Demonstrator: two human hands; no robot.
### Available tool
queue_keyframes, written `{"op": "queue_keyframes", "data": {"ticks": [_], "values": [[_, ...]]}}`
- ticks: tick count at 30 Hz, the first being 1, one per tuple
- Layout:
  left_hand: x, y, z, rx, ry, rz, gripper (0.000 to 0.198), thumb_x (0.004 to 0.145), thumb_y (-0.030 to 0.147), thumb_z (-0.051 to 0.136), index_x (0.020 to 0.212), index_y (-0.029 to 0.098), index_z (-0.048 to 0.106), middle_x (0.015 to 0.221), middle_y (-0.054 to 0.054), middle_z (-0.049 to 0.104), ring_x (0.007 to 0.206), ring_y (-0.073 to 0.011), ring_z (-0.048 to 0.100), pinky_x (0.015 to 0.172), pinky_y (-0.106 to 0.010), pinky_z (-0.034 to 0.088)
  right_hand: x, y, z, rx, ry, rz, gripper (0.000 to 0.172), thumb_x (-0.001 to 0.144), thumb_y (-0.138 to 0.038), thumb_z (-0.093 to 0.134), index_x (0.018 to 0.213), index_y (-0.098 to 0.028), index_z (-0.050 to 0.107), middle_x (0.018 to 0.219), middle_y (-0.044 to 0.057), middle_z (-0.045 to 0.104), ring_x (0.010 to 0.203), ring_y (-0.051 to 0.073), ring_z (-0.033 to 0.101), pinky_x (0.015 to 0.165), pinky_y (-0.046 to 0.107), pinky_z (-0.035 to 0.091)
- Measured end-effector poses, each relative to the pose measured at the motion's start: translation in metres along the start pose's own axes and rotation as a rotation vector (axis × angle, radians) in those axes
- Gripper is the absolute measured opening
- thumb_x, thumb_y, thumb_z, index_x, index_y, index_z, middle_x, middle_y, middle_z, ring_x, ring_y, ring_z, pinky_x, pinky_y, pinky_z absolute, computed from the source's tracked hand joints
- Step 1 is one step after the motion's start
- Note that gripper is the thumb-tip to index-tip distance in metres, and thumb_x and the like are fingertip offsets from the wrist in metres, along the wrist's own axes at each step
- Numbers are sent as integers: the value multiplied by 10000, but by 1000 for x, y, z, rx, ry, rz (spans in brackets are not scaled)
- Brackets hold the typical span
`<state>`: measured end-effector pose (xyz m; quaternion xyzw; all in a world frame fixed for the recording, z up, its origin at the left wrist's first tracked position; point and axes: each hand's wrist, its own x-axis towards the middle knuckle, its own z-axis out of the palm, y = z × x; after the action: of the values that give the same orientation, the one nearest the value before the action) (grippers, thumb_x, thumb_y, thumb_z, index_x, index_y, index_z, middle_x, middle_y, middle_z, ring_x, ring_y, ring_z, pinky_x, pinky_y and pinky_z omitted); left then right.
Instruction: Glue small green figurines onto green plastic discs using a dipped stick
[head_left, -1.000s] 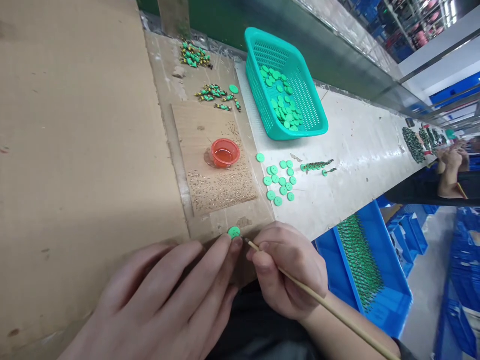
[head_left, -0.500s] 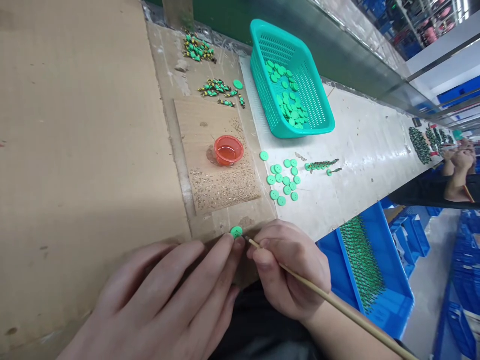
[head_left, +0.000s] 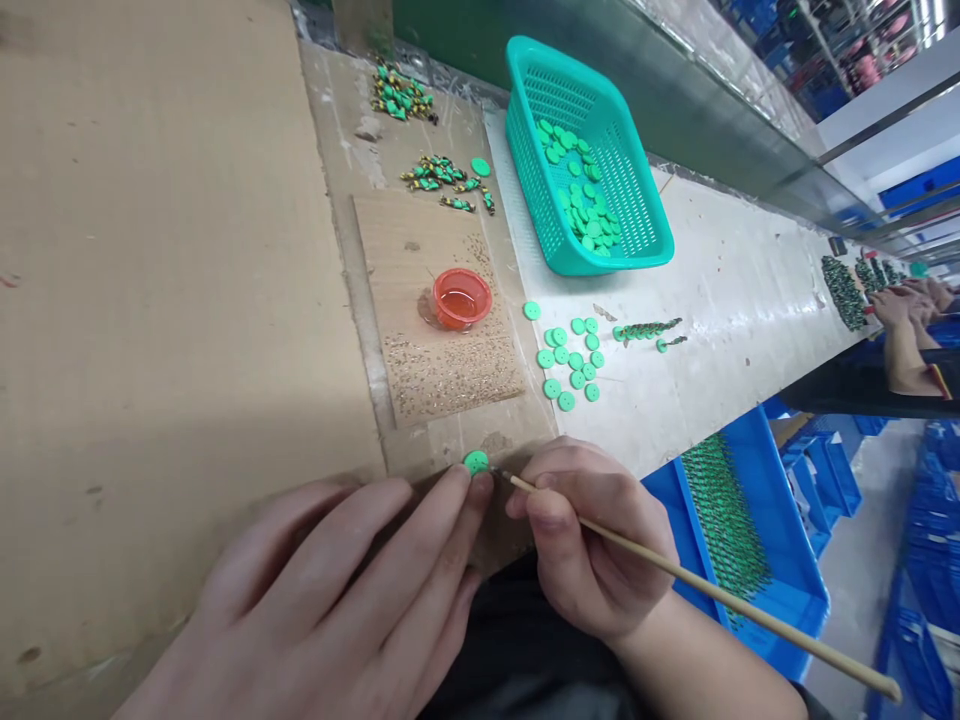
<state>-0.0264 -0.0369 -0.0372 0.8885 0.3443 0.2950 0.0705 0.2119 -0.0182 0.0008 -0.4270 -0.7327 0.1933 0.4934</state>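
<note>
Between the thumb and finger of my left hand (head_left: 352, 590) is a round green button-like disc (head_left: 475, 462), held near the table's front edge. My right hand (head_left: 600, 530) is closed in a pen grip on a thin wooden-handled brush (head_left: 720, 595). Its fine dark tip points at the disc from the right, close to its rim; whether they touch I cannot tell. Beyond my hands, several loose green discs (head_left: 575, 360) lie on the white surface. A red cup (head_left: 462, 300) of liquid stands on a brown board (head_left: 405, 270) strewn with tiny specks.
A teal basket (head_left: 559, 255) with green discs stands at the back. Small green, black and yellow pieces (head_left: 401, 95) are piled behind the board. Blue bins (head_left: 780, 590) sit below on the right. A co-worker's hands (head_left: 900, 310) show at the far right.
My right hand has shifted slightly right, drawing the brush tip back a little from the disc. The brush's far end has come into view. The co-worker's hands have moved left.
</note>
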Motion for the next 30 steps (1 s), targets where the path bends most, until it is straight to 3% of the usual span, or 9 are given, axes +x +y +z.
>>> {"op": "queue_keyframes", "data": {"ticks": [15,30], "values": [[-4,0,1,-33,-19,1,365,1131,377,629,1451,281,777,1779,-51,622,1402,-366,673,1475,-594,324,5,-2,-4,-14,-92,10,119,1143,-96,659,1119,-212,675,863,20,760,776,166,763,738,327,729],[-4,2,2,-25,-22,-12,352,1125,376,631,1434,296,778,1792,-41,634,1403,-375,686,1332,-628,444,3,-1,-1,11,-43,48,108,1157,-118,666,1122,-217,692,882,30,784,771,179,776,753,357,727]]}}
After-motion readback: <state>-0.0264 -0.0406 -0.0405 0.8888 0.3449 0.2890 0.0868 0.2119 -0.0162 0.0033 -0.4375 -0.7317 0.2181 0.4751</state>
